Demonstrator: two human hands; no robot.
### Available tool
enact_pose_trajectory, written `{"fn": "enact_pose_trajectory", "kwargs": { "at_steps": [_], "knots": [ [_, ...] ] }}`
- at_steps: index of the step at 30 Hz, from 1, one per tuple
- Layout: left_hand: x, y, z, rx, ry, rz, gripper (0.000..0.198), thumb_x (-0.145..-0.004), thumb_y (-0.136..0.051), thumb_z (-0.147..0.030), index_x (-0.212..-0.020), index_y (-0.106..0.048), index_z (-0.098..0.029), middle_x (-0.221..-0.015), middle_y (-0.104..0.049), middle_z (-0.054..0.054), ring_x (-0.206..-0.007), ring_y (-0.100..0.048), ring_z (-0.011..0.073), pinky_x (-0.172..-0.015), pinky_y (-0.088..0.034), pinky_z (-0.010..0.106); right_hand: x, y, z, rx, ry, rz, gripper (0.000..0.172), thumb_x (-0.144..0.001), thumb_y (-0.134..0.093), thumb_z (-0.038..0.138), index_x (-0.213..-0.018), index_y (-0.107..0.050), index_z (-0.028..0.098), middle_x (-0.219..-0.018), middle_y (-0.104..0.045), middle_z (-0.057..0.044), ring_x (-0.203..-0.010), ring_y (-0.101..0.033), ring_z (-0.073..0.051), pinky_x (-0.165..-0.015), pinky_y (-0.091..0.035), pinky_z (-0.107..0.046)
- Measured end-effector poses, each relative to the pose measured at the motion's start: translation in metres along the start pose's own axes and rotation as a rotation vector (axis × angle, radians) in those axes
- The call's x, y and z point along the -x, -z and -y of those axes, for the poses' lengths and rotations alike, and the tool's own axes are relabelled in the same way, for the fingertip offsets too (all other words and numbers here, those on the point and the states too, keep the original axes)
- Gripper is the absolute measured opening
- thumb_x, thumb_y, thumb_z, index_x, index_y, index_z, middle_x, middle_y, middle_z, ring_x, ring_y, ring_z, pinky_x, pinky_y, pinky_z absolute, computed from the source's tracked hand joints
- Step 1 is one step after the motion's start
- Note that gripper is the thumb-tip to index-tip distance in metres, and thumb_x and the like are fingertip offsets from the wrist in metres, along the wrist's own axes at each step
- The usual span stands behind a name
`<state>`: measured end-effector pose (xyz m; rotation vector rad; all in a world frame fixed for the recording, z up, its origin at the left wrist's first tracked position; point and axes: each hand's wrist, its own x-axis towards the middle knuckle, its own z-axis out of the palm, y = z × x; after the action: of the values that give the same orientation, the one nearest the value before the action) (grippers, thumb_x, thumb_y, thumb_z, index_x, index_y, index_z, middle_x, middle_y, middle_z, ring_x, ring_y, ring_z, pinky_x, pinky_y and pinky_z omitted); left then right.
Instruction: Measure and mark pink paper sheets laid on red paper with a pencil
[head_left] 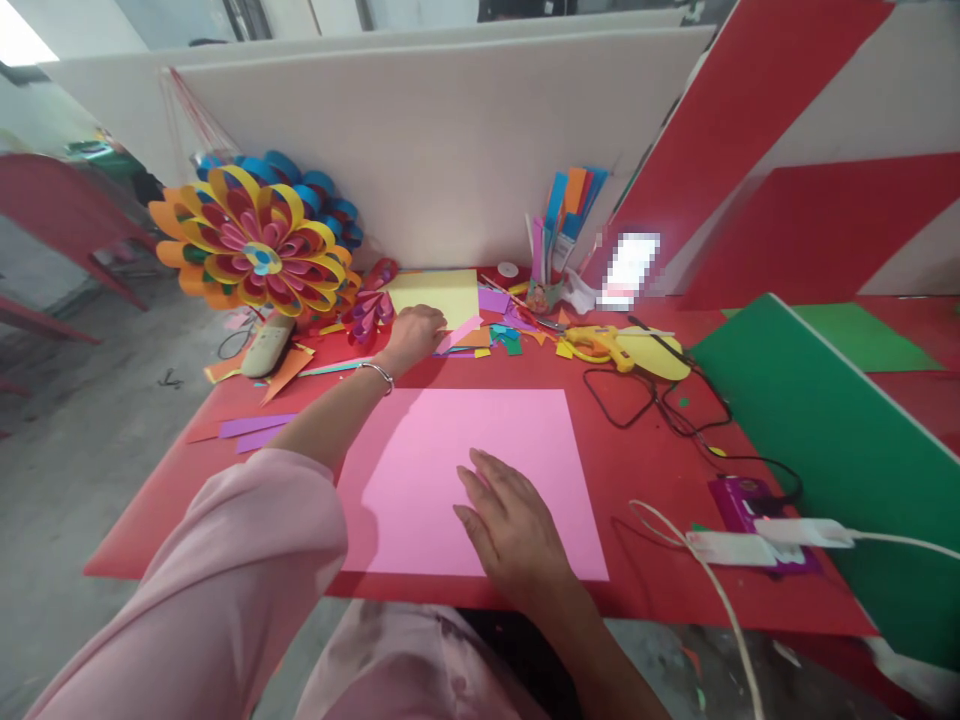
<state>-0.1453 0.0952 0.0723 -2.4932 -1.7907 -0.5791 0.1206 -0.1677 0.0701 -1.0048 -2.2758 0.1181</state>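
Note:
A large pink paper sheet [442,470] lies flat on the red table. Over it my right hand [517,525] rests with its fingers apart, holding nothing. My left hand [411,338], with a bracelet [380,374] at the wrist, stretches past the sheet's far edge. Its bent fingers are closed at one end of a small pink paper strip [461,334]; the grip itself is partly hidden. Just beyond lies a pale yellow sheet [439,288]. Small coloured paper scraps [512,342] lie to that hand's right, and a magenta looped paper piece [370,316] to its left.
A big paper flower [262,258] hangs at the left. A yellow glue gun [611,347], a cup of paper strips [544,293] and a lit phone [630,268] stand or lie behind. Cables lead to a purple power strip [739,505] beside a green board [832,480]. Purple strips [255,427] lie left.

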Motion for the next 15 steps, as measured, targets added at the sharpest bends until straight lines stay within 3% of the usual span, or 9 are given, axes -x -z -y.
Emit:
{"fn": "enact_pose_trajectory", "kwargs": {
  "at_steps": [8, 15],
  "knots": [
    [-0.018, -0.003, 0.008, -0.16, -0.093, 0.121, 0.021, -0.089, -0.06, -0.014, -0.076, -0.075, -0.02, -0.094, -0.074, 0.014, -0.109, -0.064, 0.0314, -0.098, -0.038, 0.046, 0.004, 0.011, 0.0, -0.023, -0.017, -0.016, 0.032, -0.107, -0.054, 0.025, -0.129, -0.073, 0.011, -0.136, -0.074, -0.018, -0.122, -0.073, -0.027, -0.101, -0.065, -0.042],
    [-0.015, -0.005, 0.002, -0.206, -0.044, 0.135, 0.023, -0.094, -0.057, -0.017, -0.081, -0.077, -0.019, -0.096, -0.075, 0.016, -0.106, -0.064, 0.0312, -0.096, -0.04, 0.045, 0.003, 0.028, 0.01, -0.261, -0.04, 0.026, 0.031, -0.107, -0.054, 0.026, -0.133, -0.072, 0.02, -0.129, -0.079, -0.01, -0.118, -0.075, -0.021, -0.101, -0.064, -0.038]
  ]
}}
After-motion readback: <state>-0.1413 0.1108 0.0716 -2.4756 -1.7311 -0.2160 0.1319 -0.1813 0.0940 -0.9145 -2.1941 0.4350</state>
